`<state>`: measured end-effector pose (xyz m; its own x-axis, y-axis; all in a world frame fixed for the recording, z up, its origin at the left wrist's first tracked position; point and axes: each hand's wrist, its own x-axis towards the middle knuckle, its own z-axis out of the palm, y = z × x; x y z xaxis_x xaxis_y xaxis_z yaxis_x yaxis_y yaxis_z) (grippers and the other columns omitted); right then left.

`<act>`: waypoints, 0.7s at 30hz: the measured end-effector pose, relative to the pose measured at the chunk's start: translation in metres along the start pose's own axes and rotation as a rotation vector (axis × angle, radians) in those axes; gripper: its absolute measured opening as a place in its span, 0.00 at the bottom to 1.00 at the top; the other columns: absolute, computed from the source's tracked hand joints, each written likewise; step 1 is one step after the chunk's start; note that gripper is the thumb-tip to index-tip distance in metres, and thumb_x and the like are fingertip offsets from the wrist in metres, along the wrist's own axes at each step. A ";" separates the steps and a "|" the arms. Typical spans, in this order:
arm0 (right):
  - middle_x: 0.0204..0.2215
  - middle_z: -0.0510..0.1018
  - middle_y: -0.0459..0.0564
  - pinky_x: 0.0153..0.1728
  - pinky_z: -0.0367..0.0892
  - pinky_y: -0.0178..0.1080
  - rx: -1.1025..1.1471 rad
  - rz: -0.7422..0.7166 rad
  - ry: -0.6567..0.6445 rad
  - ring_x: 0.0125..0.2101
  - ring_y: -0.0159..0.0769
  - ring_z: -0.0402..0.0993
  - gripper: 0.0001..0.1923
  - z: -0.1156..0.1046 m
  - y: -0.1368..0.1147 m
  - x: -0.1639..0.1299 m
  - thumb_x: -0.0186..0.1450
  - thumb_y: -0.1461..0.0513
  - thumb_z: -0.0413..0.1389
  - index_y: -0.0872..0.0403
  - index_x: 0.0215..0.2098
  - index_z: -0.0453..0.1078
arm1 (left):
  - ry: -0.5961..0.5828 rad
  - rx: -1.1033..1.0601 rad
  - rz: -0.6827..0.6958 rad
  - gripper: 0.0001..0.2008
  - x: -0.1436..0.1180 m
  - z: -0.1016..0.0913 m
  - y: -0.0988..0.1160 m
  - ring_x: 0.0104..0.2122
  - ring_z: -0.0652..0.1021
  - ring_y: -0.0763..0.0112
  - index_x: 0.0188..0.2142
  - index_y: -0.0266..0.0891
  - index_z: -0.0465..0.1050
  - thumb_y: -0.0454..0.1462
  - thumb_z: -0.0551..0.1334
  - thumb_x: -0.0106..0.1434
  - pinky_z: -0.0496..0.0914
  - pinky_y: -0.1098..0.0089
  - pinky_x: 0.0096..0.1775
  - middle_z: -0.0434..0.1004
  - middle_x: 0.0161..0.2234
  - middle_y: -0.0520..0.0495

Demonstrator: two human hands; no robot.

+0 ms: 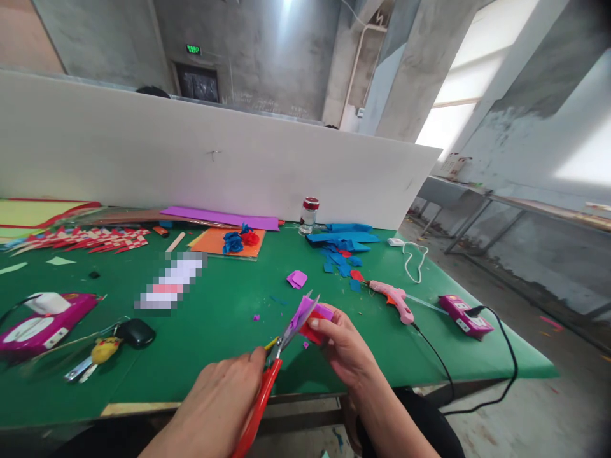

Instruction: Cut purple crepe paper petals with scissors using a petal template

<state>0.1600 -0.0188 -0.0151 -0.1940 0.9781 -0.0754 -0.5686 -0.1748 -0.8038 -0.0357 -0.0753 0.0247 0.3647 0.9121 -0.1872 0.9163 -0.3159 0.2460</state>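
One long green table (pixel 214 324) fills your view, backed by a white partition board (pixel 191 159), and most of what lies on it is paper. Against the board you have a purple sheet (pixel 219 218) lying flat, an orange sheet (pixel 217 240) carrying a blue paper flower (pixel 233 242) and a red one (pixel 251 238) side by side, and, further right, a heap of blue paper scraps (pixel 341 245). Just left of that heap stands a small clear jar with a red cap (pixel 309 215), upright; you cannot tell what, if anything, is in it. A pink glue gun (pixel 392 299) lies on its side near the table's right end. Your left hand (pixel 219 401) is closed around the red handles of the scissors (pixel 281 356), whose blades are parted and angled up to the right. Your right hand (pixel 344 346) pinches a small purple paper piece (pixel 308 312), with red showing beneath it, between thumb and fingers, held just above the table's near edge with the blades meeting its left side. A tiny purple offcut (pixel 296 278) lies beyond it.
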 end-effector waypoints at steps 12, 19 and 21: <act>0.27 0.81 0.48 0.35 0.70 0.34 -0.008 -0.008 -0.009 0.27 0.32 0.75 0.13 -0.001 0.000 -0.001 0.47 0.64 0.69 0.56 0.31 0.77 | 0.005 -0.009 0.028 0.12 -0.001 0.000 -0.001 0.29 0.79 0.58 0.37 0.42 0.68 0.28 0.50 0.58 0.63 0.65 0.31 0.79 0.31 0.46; 0.26 0.80 0.47 0.32 0.69 0.33 -0.012 0.005 -0.023 0.26 0.31 0.74 0.12 -0.002 -0.003 -0.002 0.47 0.64 0.69 0.56 0.30 0.76 | -0.006 -0.107 -0.024 0.09 -0.003 -0.009 0.005 0.31 0.80 0.60 0.37 0.42 0.70 0.31 0.53 0.60 0.66 0.67 0.34 0.79 0.31 0.45; 0.25 0.80 0.47 0.32 0.68 0.32 -0.020 0.009 -0.033 0.25 0.31 0.74 0.12 -0.004 -0.004 -0.001 0.47 0.64 0.69 0.57 0.30 0.76 | 0.008 -0.122 -0.022 0.08 -0.003 -0.009 0.004 0.30 0.79 0.61 0.36 0.42 0.70 0.32 0.54 0.61 0.66 0.68 0.34 0.79 0.30 0.45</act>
<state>0.1655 -0.0190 -0.0144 -0.2254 0.9722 -0.0634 -0.5510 -0.1809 -0.8147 -0.0342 -0.0772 0.0347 0.3433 0.9205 -0.1864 0.8968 -0.2623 0.3562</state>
